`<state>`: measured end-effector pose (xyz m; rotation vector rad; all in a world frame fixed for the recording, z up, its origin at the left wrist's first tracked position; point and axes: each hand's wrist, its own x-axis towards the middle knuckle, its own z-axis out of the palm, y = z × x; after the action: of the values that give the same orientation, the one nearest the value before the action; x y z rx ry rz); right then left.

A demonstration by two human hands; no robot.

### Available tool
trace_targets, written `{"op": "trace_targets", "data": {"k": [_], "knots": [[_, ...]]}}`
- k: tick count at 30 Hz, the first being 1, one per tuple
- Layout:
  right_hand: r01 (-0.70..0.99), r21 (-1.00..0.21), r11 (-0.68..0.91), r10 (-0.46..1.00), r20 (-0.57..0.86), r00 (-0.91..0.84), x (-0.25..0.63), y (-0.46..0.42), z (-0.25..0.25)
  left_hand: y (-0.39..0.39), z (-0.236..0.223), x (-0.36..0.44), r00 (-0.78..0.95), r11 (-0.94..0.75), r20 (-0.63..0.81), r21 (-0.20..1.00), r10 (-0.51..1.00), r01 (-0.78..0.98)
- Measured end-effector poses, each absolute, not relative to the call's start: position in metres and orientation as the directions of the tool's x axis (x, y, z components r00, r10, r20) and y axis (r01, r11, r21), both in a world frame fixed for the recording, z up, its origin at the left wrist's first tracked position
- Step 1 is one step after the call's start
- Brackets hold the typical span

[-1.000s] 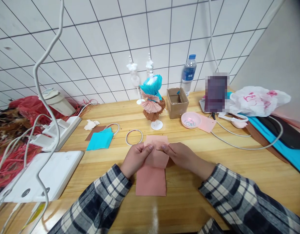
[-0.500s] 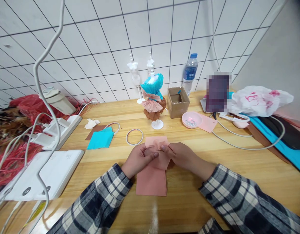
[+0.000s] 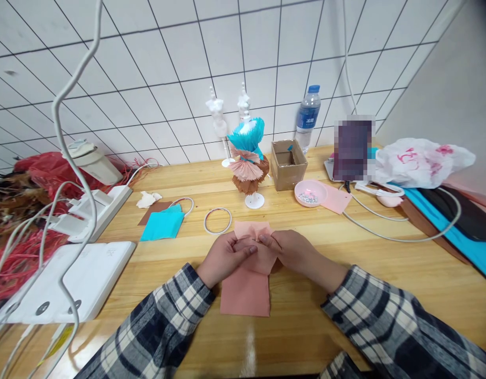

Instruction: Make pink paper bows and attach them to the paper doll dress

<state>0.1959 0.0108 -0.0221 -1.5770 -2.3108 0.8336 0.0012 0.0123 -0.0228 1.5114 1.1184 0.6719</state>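
Between my hands is a thin sheet of pink crepe paper [image 3: 259, 258], gathered into small creases near its upper edge. My left hand [image 3: 226, 257] grips its left side, thumb lying across the front. On the right side, my right hand [image 3: 292, 251] pinches the sheet by the creases with thumb and fingers. Under it, a darker pink stack of paper [image 3: 245, 295] lies flat on the wooden table. Just beyond my left hand rests a thin white ring [image 3: 218, 221]. Farther back stands a small dress form [image 3: 249, 158] wearing ruffled blue, pink and brown paper.
Blue paper squares [image 3: 163, 225] lie at left, near a power strip [image 3: 104, 216] and a white box-like device [image 3: 69, 279] with cables. Behind are a cardboard box [image 3: 289, 168], a water bottle [image 3: 308, 118] and a pink bowl [image 3: 311, 193] of small beads. A plastic bag [image 3: 424, 163] sits at right.
The creases at the top of the pink paper are drawn slightly tighter between my fingers. Both hands stay in nearly the same place.
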Motion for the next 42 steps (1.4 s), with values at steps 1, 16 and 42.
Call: {"op": "trace_targets", "data": {"k": [1,16,42], "knots": [[0.776,-0.573,0.265,0.905,-0.130,-0.405,0.1962,0.0107,-0.0221,0.0122,-0.0219,0.0015,0.395,0.033,-0.152,0.956,0.906,0.290],[0.784,-0.566,0.257,0.901,-0.153,-0.405,0.1936,0.0092,-0.0197,0.0102,-0.0201,0.0049,0.397,-0.008,-0.150,0.929,0.905,0.369],[0.801,-0.516,0.304,0.889,-0.148,-0.433,0.1899,0.0104,-0.0206,0.0113,-0.0235,0.0043,0.452,-0.057,-0.141,0.916,0.881,0.397]]}}
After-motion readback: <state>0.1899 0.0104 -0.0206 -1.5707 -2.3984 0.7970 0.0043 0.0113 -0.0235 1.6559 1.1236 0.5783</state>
